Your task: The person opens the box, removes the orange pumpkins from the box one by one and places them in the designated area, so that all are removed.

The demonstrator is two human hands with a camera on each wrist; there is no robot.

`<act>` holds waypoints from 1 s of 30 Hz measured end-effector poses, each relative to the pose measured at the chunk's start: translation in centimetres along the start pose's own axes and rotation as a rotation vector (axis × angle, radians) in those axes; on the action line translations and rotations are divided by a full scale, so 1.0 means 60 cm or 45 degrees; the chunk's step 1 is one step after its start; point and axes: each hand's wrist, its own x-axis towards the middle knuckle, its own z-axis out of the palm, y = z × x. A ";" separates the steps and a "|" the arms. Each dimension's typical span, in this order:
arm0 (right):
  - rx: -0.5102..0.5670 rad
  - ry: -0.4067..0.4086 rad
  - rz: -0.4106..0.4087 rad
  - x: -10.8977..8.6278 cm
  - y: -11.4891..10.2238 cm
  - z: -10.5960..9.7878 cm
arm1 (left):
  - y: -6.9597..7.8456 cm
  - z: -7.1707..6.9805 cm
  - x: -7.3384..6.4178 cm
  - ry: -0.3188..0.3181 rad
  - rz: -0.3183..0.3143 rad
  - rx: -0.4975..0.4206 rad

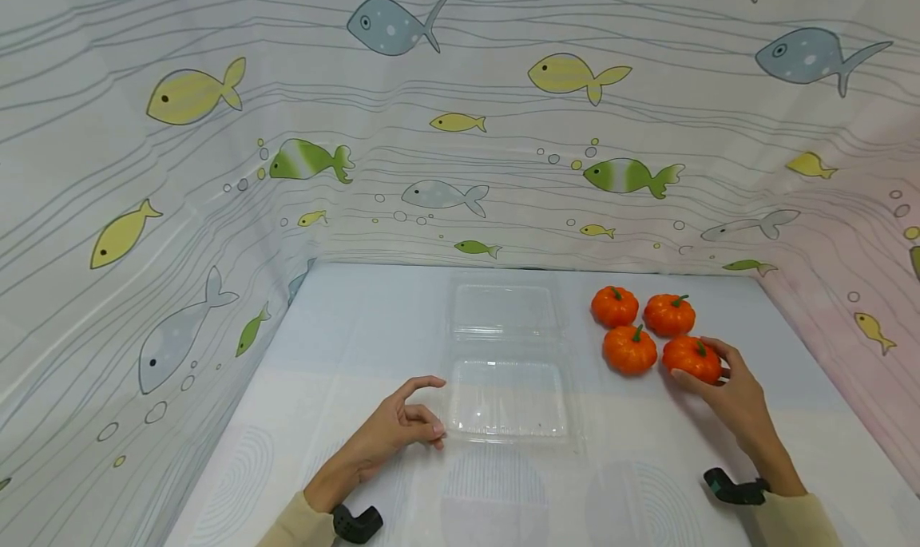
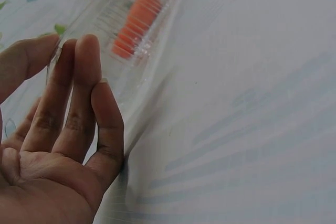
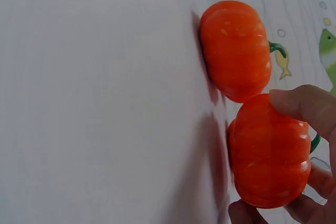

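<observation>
My right hand (image 1: 743,399) grips a small orange pumpkin (image 1: 691,358) with a green stem, the nearest right one of a cluster. In the right wrist view its thumb and fingers sit around that pumpkin (image 3: 270,153), with another pumpkin (image 3: 236,51) beyond it. Near the left side of a clear plastic clamshell container (image 1: 509,435), my left hand (image 1: 384,435) has its fingers loosely bent and spread. The left wrist view has those fingertips at the container's (image 2: 118,11) edge; whether they press on it I cannot tell. The container lies unfolded, its lid (image 1: 503,335) farther back.
Three more pumpkins stand by the gripped one: one at front left (image 1: 629,351), one at back left (image 1: 614,307) and one at back right (image 1: 670,317). A fish-patterned curtain (image 1: 503,156) surrounds the white table (image 1: 345,323) at the back and sides.
</observation>
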 end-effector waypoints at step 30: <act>-0.117 -0.111 -0.061 0.017 -0.002 -0.010 | 0.016 -0.021 -0.001 0.004 0.052 0.263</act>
